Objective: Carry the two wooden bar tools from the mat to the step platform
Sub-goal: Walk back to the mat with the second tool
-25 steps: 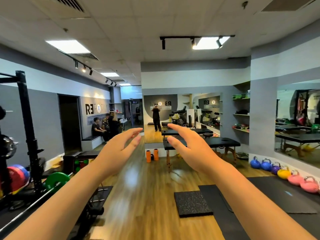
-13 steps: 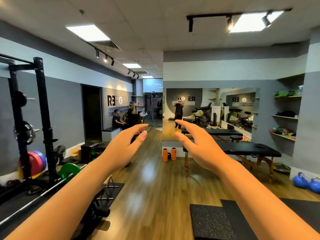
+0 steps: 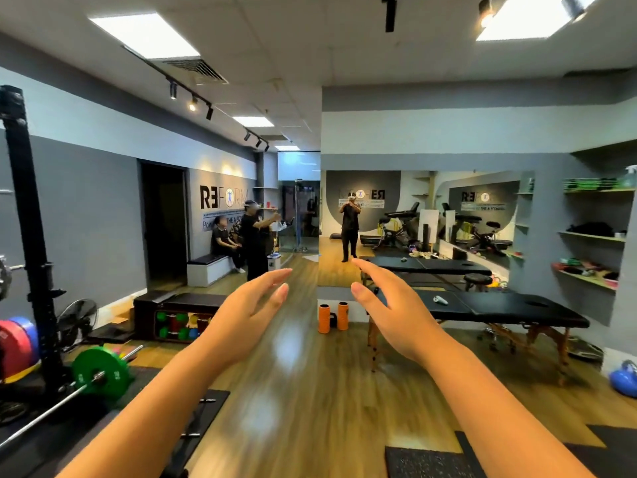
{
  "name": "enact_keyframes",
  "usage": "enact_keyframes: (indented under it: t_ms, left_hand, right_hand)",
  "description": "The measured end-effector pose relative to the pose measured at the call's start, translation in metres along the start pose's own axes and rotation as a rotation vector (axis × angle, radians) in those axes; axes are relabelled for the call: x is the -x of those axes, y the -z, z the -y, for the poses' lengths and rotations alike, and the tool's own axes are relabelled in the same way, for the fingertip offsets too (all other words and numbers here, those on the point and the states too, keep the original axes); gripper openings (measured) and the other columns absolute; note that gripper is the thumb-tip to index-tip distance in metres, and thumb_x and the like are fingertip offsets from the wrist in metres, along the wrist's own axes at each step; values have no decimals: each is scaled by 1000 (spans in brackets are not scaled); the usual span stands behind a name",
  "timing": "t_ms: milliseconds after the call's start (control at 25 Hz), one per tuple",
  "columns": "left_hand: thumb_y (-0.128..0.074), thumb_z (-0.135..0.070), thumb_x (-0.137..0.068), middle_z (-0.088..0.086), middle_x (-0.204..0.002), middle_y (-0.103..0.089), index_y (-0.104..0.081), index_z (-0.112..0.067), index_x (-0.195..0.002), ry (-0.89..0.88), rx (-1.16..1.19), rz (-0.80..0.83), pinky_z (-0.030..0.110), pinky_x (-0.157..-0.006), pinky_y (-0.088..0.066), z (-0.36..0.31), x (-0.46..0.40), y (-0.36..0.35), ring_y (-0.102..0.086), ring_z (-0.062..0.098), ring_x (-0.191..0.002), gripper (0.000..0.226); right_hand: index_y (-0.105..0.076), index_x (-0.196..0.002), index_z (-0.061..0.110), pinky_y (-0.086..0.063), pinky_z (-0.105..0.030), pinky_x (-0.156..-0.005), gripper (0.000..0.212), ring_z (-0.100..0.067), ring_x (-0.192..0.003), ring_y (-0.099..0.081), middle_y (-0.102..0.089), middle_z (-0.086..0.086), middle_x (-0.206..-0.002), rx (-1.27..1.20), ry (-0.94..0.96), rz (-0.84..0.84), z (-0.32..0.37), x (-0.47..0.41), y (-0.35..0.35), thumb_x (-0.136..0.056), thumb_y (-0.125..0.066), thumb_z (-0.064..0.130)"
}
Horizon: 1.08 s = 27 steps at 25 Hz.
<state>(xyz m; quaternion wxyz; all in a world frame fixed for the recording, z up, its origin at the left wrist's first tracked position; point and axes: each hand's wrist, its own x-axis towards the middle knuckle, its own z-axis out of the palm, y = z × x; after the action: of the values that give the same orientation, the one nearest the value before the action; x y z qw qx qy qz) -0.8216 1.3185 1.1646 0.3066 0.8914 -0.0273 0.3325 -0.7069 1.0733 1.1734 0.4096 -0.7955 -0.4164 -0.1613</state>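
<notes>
My view swings left across the gym: a second ago a row of kettlebells and a wide dark mat filled my right side, and now only one blue kettlebell (image 3: 625, 380) shows at the right edge, while the rack (image 3: 29, 243) and the green plate (image 3: 100, 375) on its barbell sit further into the frame. Both arms stay raised in front of me as before. My left hand (image 3: 246, 313) is spread, fingers straight and a little apart, gripping nothing. My right hand (image 3: 396, 313) is the same, palm turned inward, empty.

For the task this means I have picked nothing up yet. I see no wooden bars anywhere here, and no step platform I can be sure of; only corners of dark mats (image 3: 422, 462) show at the bottom edge, with nothing lying on the parts I can see. I judge I am looking round for the bars.

As for containers: the low black cabinet (image 3: 179, 313) by the left wall holds green, red and other coloured dumbbells in its open front. The wall shelves (image 3: 594, 236) at the right carry green folded things, dark cloth and mixed small gear. The massage table (image 3: 499, 308) carries one small white item near its middle. Two orange rollers (image 3: 333, 317) stand on the floor at the mirror's foot.
</notes>
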Motion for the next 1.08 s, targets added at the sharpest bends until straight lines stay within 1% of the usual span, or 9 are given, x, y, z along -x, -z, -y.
enact_keyframes:
  t_ms: [80,200,320,440,520,600,720,840,1080]
  left_hand:
    - [-42,-52,-104,-20,-143,-57,-48,-40,-149,-4,33,15,28,-106,-43,36,-53,-15,-51,-3,-130,47]
    - [-42,-54,-103,-22,-142,-57,-49,-40,-149,-14,64,33,34,-109,-45,73,-124,-35,-52,-4,-130,48]
    - [-38,-59,-101,-22,-144,-56,-48,-36,-150,-95,26,59,24,-107,-42,118,-189,-67,-48,-8,-131,56]
    - [-35,-63,-98,-21,-146,-55,-47,-36,-151,-119,-9,93,14,-103,-38,161,-241,-103,-47,-11,-132,61]
    - [-36,-61,-100,-22,-146,-55,-47,-36,-151,-117,-5,74,20,-106,-41,191,-285,-132,-47,-11,-132,57]
    - [-38,-55,-104,-23,-143,-58,-48,-36,-150,-118,24,59,25,-105,-45,197,-311,-135,-49,-12,-128,50]
    - [-39,-53,-105,-29,-124,-65,-50,-41,-147,-81,0,-15,14,-86,-45,232,-394,-159,-54,-23,-107,45]
    - [-40,-53,-104,-45,-121,-51,-49,-44,-145,-48,-16,-55,9,-86,-39,264,-454,-175,-47,-29,-111,43]
    - [-36,-63,-102,-51,-120,-45,-44,-49,-148,14,-82,-108,14,-89,-41,366,-552,-203,-41,-34,-111,49]
  right_hand:
    - [-26,-136,79,-27,-24,-101,42,27,-122,-24,-30,49,-135,30,-16,-23,-30,-48,-13,-96,-35,74]
    - [-31,-150,60,-24,-18,-98,57,40,-115,-17,-21,60,-123,24,-32,-58,-71,-109,-24,-95,-35,75]
    - [-32,-150,59,-24,-20,-101,55,33,-120,-21,-21,57,-128,12,-33,-68,-126,-162,-45,-97,-37,72]
    - [-31,-143,68,-25,-20,-103,46,37,-121,-18,-22,55,-132,24,-16,-35,-184,-212,-66,-98,-37,72]
    - [-30,-143,69,-28,-29,-110,45,23,-132,-25,-30,45,-141,18,4,-5,-231,-257,-79,-98,-38,70]
    - [-33,-149,60,-31,-36,-113,53,6,-139,-28,-37,32,-146,12,8,-28,-247,-287,-75,-98,-38,71]
    - [-35,-153,50,-32,-39,-115,66,-1,-142,-31,-40,21,-155,13,57,8,-304,-378,-80,-92,-34,77]
    - [-36,-153,49,-33,-43,-117,71,-1,-141,-33,-42,13,-159,-28,91,32,-347,-451,-97,-89,-33,79]
    - [-36,-154,47,-32,-47,-119,67,-9,-149,-31,-40,13,-161,-113,136,82,-428,-568,-168,-93,-35,75]
